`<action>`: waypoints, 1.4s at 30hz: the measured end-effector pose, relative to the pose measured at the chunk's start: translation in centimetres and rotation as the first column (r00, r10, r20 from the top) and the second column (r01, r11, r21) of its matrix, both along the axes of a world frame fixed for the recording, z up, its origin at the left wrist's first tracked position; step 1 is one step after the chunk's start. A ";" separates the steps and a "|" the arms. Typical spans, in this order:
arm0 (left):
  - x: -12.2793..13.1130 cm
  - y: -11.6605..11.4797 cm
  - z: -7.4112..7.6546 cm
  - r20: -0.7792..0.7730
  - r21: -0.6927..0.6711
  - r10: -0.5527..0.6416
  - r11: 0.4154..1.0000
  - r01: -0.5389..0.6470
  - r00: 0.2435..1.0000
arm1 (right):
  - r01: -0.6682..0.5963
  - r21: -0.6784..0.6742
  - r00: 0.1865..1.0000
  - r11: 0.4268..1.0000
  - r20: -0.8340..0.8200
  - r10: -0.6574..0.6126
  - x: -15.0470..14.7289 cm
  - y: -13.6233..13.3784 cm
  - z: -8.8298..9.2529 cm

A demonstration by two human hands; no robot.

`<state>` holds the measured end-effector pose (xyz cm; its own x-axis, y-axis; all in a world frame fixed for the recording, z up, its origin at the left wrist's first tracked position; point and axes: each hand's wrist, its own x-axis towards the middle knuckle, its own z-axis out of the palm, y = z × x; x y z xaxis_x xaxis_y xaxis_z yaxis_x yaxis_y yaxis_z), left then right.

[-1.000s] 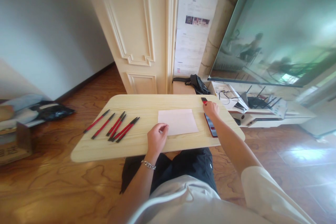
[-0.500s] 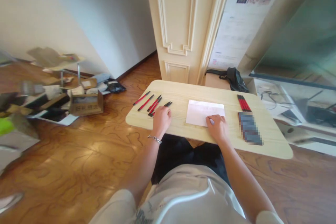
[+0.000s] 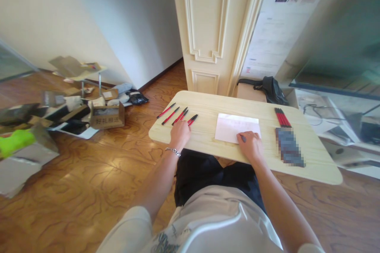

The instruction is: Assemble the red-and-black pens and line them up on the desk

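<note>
My left hand (image 3: 180, 134) is over the left part of the pale wooden table (image 3: 204, 138), its fingers pinched at the near end of a red pen (image 3: 183, 115) with a black tip. Fingers hide part of the grip. Other red-and-black pens (image 3: 170, 116) lie slanted to the left, and a small group of pens (image 3: 193, 119) lies just right of the hand. My right hand (image 3: 251, 145) rests on the near right corner of a white sheet of paper (image 3: 227, 128). Its fingers are curled around a small grey object (image 3: 243, 138), too little seen to name.
On the table's right side is a row of red pens (image 3: 282, 118) above a blurred-out dark item (image 3: 289, 146). Beyond the table are a black bag (image 3: 271, 90) and a white cabinet (image 3: 314, 114). Cardboard boxes (image 3: 107, 116) and clutter cover the floor at left.
My left hand has shifted left across the pens, uncovering the group now on its right. My right hand stays on the paper, its grey object showing more. The view has turned slightly left.
</note>
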<state>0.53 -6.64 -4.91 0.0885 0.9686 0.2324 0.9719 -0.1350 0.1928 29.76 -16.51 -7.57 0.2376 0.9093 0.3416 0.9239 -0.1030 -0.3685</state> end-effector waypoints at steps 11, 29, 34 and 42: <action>7.5 -1.4 2.1 0.546 0.045 -0.303 0.941 0.334 0.781 | 0.016 0.003 0.997 1.000 -0.072 -0.016 -0.8 -0.5 1.3; 14.9 -5.5 -0.3 0.694 0.026 -0.372 0.869 0.494 0.617 | -0.018 -0.056 0.785 0.998 -0.619 -0.021 2.0 2.1 1.8; 13.0 -4.5 -1.5 0.606 0.091 -0.393 0.898 0.430 0.692 | 0.045 -0.162 0.930 0.986 -0.353 -0.100 0.8 2.1 1.9; 12.5 -4.5 -2.2 0.576 0.100 -0.425 0.884 0.456 0.698 | 0.079 -0.165 0.948 0.983 -0.293 -0.126 0.0 1.6 1.9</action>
